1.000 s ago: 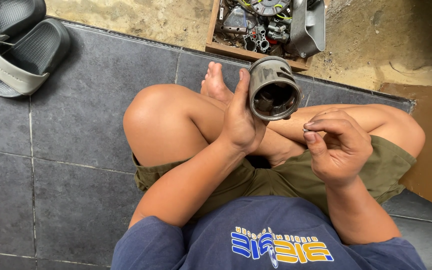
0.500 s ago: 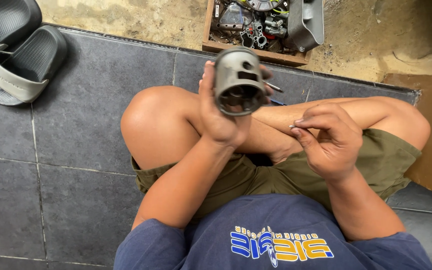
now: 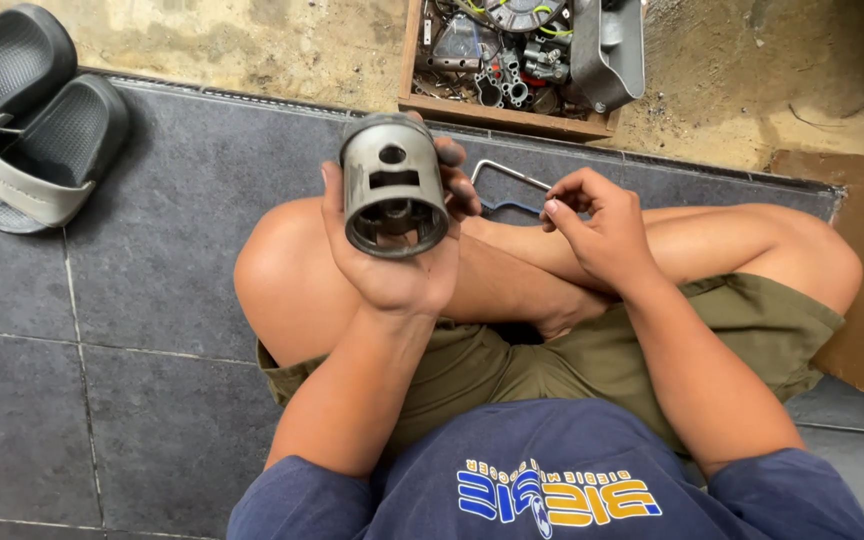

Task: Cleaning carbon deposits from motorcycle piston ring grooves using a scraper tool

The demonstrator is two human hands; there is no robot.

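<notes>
The left hand [image 3: 397, 265] is gripping a grey, hollow metal piston [image 3: 392, 187] at upper centre of the frame, open end facing the camera. The right hand [image 3: 597, 235] is hovering right of it, fingertips pinched together, whether on anything I cannot tell, above a bent wire clip [image 3: 508, 180] lying on the dark tiled floor [image 3: 152, 280].

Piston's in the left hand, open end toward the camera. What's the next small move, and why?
Probably bring the right hand across to the piston. The left hand holds it up with its side hole and slot showing, while the right fingertips are pinched together beside it, apart; whether they hold anything is too small to tell.
</notes>
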